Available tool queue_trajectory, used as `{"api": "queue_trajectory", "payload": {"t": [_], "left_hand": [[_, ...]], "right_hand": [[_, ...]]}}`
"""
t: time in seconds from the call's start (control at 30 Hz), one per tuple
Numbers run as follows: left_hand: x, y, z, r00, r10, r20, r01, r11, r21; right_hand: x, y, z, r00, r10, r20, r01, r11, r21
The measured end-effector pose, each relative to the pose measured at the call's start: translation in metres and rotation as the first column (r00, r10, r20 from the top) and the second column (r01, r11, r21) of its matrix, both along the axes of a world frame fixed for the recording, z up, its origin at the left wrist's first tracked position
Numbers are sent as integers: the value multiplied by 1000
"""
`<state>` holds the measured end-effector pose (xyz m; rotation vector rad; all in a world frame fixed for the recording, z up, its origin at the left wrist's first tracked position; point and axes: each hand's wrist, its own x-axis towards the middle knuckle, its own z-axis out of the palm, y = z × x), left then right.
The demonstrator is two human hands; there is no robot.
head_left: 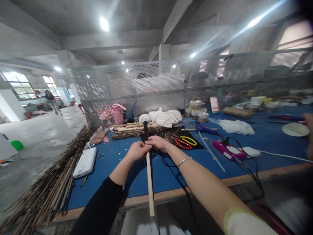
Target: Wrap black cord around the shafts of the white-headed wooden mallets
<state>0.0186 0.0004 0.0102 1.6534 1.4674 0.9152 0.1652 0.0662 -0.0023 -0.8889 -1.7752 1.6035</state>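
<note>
A pale wooden stick (150, 182) points down past the table's front edge, and a black piece (146, 130) stands at its upper end. My left hand (138, 151) is closed round the stick near its top. My right hand (157, 143) pinches at the spot where the black part meets the wood, its fingertips close to my left thumb. Behind my hands lies a bundle of sticks and twigs (132, 130). Red and yellow-handled scissors (183, 143) rest on a black sheet to the right.
Brown stalks (56, 173) line the left edge, near a white power bank (84, 162). A blue glue gun (206, 129), purple power box (229, 150) and cables occupy the right. Another person's hand (309, 130) shows at the far right; a person (50, 99) walks far left.
</note>
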Motion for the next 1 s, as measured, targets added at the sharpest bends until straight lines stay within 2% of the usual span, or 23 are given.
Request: {"api": "queue_trajectory", "payload": {"t": [0.23,0.37,0.5,0.6,0.67,0.77,0.87,0.93,1.0], "left_hand": [[-1,3,-7,1000,-21,-3,21,1000,-22],[0,4,-4,980,-39,197,51,997,-56],[1,2,2,910,-81,407,136,985,-108],[1,-1,6,856,-120,502,232,958,-168],[1,-2,8,870,-129,476,252,946,-204],[0,-2,6,959,-98,266,145,976,-160],[-1,0,2,994,-54,98,62,995,-84],[-1,2,-1,994,-45,98,53,996,-78],[-1,3,-3,986,-42,160,55,995,-78]], "right_hand": [[-3,2,-6,997,-57,51,56,998,16],[-4,-2,1,997,-56,-55,54,998,-43],[0,-5,7,986,5,-170,-25,993,-117],[2,-4,7,979,48,-197,-73,990,-120],[2,-3,6,982,49,-182,-70,991,-110],[1,-2,4,992,2,-126,-12,997,-77],[-1,-2,2,997,-24,-68,22,999,-31],[-2,-2,1,999,-16,-49,16,1000,-2],[-2,-2,1,998,-11,-55,12,1000,8]]}}
